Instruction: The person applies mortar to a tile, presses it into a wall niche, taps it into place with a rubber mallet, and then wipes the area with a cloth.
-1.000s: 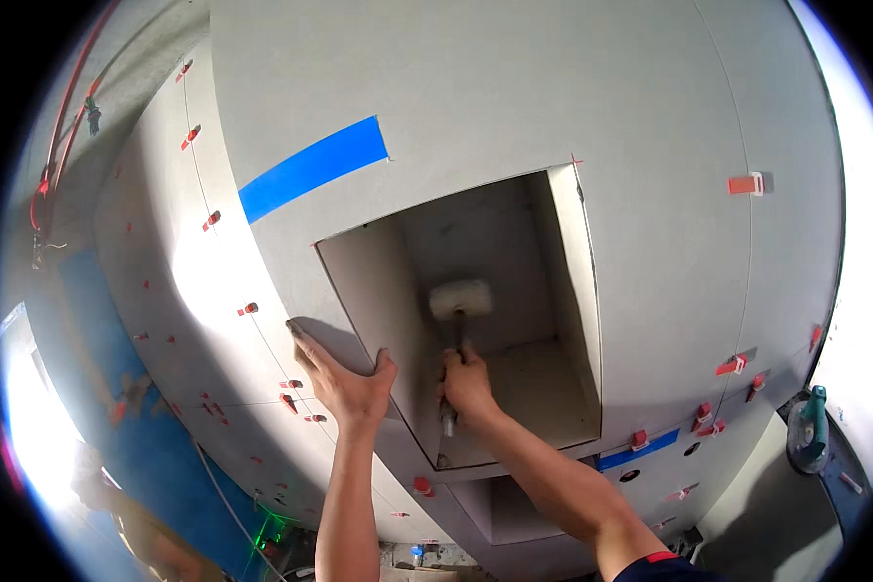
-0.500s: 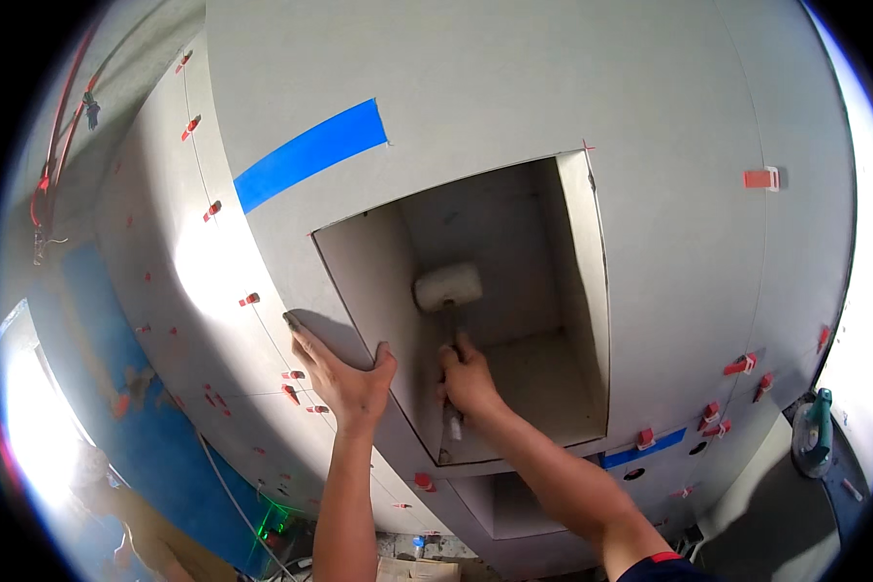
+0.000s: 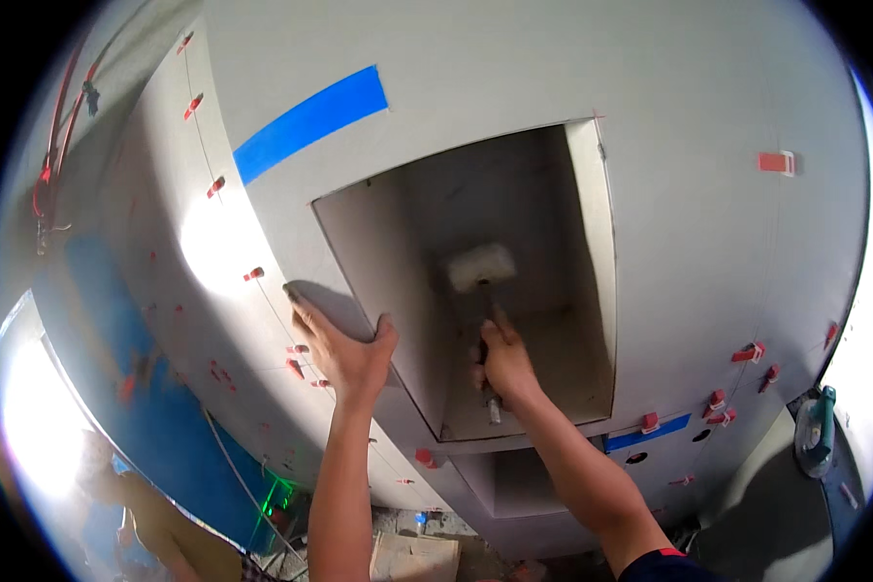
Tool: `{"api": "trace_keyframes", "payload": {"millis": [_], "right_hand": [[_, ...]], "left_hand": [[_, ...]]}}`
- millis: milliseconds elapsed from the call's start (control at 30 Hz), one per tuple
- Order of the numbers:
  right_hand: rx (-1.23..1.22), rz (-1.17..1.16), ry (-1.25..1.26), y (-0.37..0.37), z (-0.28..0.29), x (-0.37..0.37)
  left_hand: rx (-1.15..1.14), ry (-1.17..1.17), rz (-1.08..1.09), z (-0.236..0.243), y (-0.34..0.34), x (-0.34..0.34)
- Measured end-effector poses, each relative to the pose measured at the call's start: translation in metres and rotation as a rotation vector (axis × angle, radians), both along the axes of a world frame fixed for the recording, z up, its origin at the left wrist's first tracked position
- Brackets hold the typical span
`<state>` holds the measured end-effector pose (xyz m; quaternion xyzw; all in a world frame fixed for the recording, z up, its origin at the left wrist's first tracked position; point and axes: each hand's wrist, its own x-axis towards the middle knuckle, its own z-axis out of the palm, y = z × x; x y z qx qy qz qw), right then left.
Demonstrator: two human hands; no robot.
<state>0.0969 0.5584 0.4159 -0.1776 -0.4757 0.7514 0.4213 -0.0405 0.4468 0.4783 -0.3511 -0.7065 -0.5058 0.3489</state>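
Note:
My right hand (image 3: 504, 359) grips the handle of a white-headed mallet (image 3: 480, 264) inside a rectangular recess (image 3: 590, 262) in a grey tiled wall (image 3: 698, 252). The mallet's head is low against the shadowed back of the recess, above its floor. My left hand (image 3: 339, 349) is spread on the wall's corner left of the opening, thumb near the opening's edge and fingers apart. A strip of blue tape (image 3: 310, 121) is stuck above and left of the opening.
Red levelling clips (image 3: 776, 163) line the tile joints. A second recess (image 3: 519, 480) is below. A teal-handled tool (image 3: 817, 436) lies far right. At lower left are another person (image 3: 155, 524), a blue wall (image 3: 184, 456) and green laser light (image 3: 279, 500). Cardboard (image 3: 412, 558) lies below.
The mallet head shifted left, then back rightward within the recess, with my right hand moving right. My left hand stays on the corner. The whole scene sits higher in the picture.

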Motion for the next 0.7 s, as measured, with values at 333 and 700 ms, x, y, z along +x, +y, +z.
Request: {"api": "trace_keyframes", "payload": {"millis": [333, 700], "right_hand": [[-0.267, 0.093, 0.022, -0.004, -0.026, -0.015], [-0.278, -0.043, 0.015, -0.012, -0.044, -0.023]], "left_hand": [[-0.014, 0.095, 0.062, -0.001, 0.005, 0.001], [-0.012, -0.033, -0.081, 0.004, 0.007, 0.005]]}}
